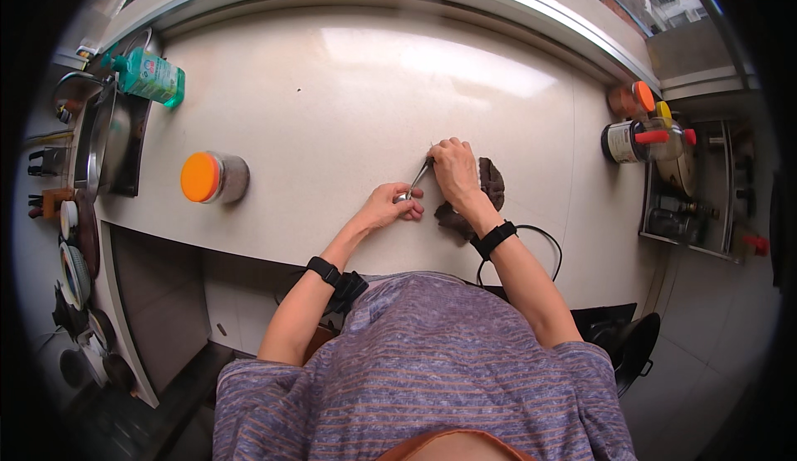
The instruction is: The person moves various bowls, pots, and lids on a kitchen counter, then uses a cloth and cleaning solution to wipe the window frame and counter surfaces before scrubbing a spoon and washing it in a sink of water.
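Over the pale countertop, my left hand holds the wide, shiny end of a metal utensil, which looks like a spoon or ladle. My right hand has its fingers closed at the utensil's dark upper end. What the right fingertips pinch there is too small to tell. A crumpled dark brown cloth lies beside and partly beneath my right wrist. Both wrists wear black straps, and a black cable curves on the counter by the right one.
A jar with an orange lid stands to the left, a green bottle near the sink. At the right are a dark labelled bottle and an orange-lidded jar. A black wok sits lower right.
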A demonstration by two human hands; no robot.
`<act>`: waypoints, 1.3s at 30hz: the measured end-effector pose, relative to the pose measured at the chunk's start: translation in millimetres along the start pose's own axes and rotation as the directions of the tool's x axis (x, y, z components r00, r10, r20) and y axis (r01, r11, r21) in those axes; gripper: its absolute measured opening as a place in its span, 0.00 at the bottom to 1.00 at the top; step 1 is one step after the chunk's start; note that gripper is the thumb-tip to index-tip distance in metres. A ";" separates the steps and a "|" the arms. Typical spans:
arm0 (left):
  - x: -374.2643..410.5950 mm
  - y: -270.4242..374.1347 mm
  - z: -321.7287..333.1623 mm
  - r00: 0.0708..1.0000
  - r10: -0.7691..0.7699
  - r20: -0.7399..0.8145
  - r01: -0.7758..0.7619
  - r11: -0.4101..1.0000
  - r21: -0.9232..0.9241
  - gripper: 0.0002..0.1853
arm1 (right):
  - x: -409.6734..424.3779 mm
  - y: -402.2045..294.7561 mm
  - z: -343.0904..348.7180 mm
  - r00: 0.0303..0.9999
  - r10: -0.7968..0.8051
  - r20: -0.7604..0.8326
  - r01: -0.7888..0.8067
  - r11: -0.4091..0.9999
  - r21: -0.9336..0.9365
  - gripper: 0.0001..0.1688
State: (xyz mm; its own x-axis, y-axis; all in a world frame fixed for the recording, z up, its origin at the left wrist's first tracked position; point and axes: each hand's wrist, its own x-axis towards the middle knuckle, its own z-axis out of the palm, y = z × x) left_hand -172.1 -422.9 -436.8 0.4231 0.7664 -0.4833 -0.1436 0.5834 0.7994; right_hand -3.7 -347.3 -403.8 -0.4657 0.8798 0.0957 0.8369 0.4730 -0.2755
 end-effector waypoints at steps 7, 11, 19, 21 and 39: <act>3.1 -1.3 -7.6 0.999 0.003 0.046 -0.005 0.999 0.050 0.08 | -21.0 -32.9 -15.6 0.962 -0.219 0.162 0.197 0.971 0.137 0.07; 4.7 1.2 -6.2 0.998 -0.021 0.058 0.018 0.999 0.041 0.07 | -18.4 -22.5 -3.7 0.993 -0.024 0.112 -0.012 0.950 0.311 0.07; 5.7 2.3 -7.8 0.999 -0.025 0.026 0.022 0.995 0.102 0.06 | -19.6 -30.3 4.6 0.996 0.008 0.087 -0.037 0.942 0.334 0.05; 6.8 0.5 -6.8 0.999 -0.047 0.020 0.046 0.997 0.068 0.06 | -7.2 -19.2 5.1 0.986 0.096 0.136 -0.139 0.925 0.353 0.05; 9.3 -3.9 -10.8 1.000 -0.020 0.006 0.020 0.999 0.044 0.05 | -7.9 -26.9 6.5 0.995 -0.002 0.102 -0.029 0.952 0.305 0.04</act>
State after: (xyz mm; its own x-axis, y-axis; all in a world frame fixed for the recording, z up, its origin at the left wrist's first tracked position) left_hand -177.3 -415.2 -448.2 0.4313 0.7529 -0.4971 -0.0957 0.5860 0.8046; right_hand -24.5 -367.3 -403.4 -0.4942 0.8693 -0.0020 0.7227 0.4096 -0.5568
